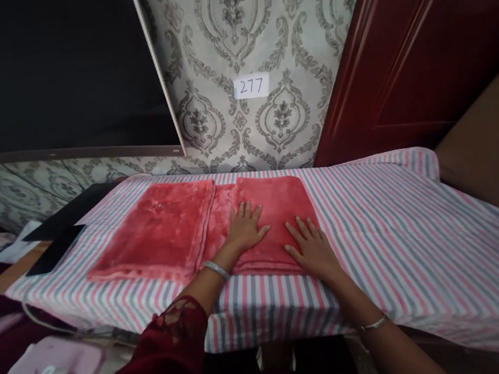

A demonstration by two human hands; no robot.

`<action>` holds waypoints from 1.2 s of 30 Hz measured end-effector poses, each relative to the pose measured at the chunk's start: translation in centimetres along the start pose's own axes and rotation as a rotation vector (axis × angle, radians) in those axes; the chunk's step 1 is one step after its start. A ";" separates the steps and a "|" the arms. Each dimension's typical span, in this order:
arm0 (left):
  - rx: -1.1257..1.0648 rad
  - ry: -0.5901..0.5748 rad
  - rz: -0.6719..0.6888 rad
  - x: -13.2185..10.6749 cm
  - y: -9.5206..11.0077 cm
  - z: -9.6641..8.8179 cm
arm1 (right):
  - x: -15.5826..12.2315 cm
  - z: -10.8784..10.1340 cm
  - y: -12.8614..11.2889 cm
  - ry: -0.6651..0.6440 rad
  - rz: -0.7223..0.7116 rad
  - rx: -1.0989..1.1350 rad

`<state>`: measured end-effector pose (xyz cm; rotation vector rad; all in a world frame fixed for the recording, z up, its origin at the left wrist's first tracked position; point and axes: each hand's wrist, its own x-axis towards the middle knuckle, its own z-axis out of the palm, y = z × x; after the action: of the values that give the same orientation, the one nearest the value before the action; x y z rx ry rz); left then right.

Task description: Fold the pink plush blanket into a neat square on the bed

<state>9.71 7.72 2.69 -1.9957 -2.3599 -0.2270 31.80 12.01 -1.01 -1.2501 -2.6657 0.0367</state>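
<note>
A plush red blanket (155, 228) lies on the striped cloth (378, 210), folded in toward its middle from both sides. My left hand (245, 227) rests flat on it near the inner edge of the right-hand fold, fingers spread. Close to the blanket's right front corner, my right hand (311, 248) also presses down with its fingers apart. Neither hand grips anything. The fold's layered edges show along the front, and a strip of the lower layer is visible between the two folded sides.
A large dark screen (44, 74) hangs over the table's left part. A black phone-like slab (56, 250) lies at the left end. Behind stands a patterned wall with a paper label (252, 86) reading 277. A dark red door (395, 28) is at right.
</note>
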 end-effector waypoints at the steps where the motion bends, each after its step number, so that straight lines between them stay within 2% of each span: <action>1: -0.019 -0.016 -0.004 0.1 0.0 -0.2 | 0.0 -0.1 0.0 -0.001 0.001 -0.002; 5: -0.113 -0.092 -0.005 -0.5 -0.2 -1.0 | 0.0 -0.3 -0.2 -0.018 0.013 0.002; 8: -0.130 -0.068 0.044 -2.7 -0.1 -1.2 | 0.0 -0.4 -0.2 -0.036 0.017 0.008; 13: -0.133 -0.073 0.118 -6.6 -0.3 0.0 | 0.0 -0.4 -0.1 -0.040 0.017 0.011; 17: -0.164 -0.106 0.123 -6.9 -0.5 0.2 | 0.0 -0.3 0.0 -0.047 0.022 0.001; 21: -0.220 -0.137 0.115 -6.9 -0.6 -0.6 | 0.1 0.3 0.2 -0.009 0.003 -0.008; 24: -0.301 -0.160 0.137 -7.7 -1.5 -1.3 | 0.1 0.9 0.3 0.022 -0.008 -0.009; 27: -0.370 -0.074 0.109 -9.1 -4.2 -2.2 | 0.2 1.4 0.6 0.029 -0.014 0.004; 29: -0.357 0.038 -0.008 -10.3 -7.1 -3.2 | 0.4 1.4 0.8 0.014 -0.012 0.013; 32: -0.240 0.187 -0.318 -12.4 -12.7 -5.2 | 1.0 0.7 0.5 0.007 0.013 0.041; 34: -0.131 0.209 -0.533 -14.0 -16.6 -6.8 | 1.9 -0.4 -0.6 0.048 0.013 0.075; 36: -0.056 0.208 -0.729 -15.4 -20.1 -8.2 | 3.3 -1.9 -2.8 0.097 -0.039 0.108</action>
<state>-7.96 -11.72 7.13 -0.9726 -2.8322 -0.4912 28.01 12.60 1.70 -1.1367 -2.5680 0.1096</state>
